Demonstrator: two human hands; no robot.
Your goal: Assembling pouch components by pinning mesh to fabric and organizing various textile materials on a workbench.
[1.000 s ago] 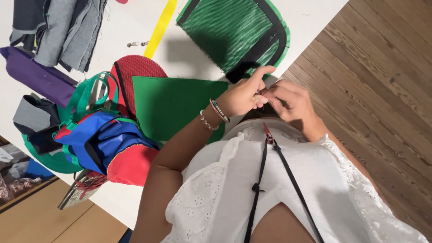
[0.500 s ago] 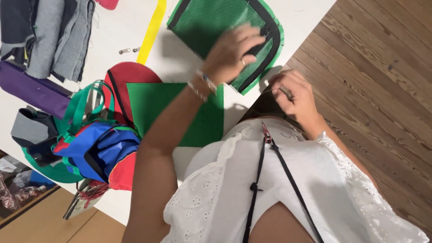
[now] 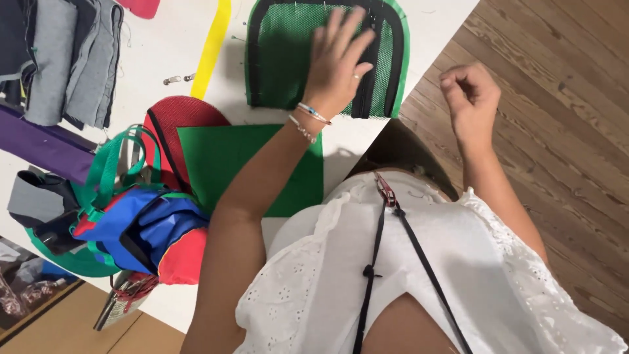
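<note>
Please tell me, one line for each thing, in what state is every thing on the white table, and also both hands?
left hand: open, fingers spread, flat on the mesh panel
right hand: loosely curled, empty, off the table
green mesh panel: lying flat, black-trimmed, pins along its edge
green fabric sheet: lying flat, partly under the arm
red mesh piece: flat, partly covered
blue and red bag pieces: bunched in a heap
yellow strip: laid straight
grey fabric pieces: folded, side by side
</note>
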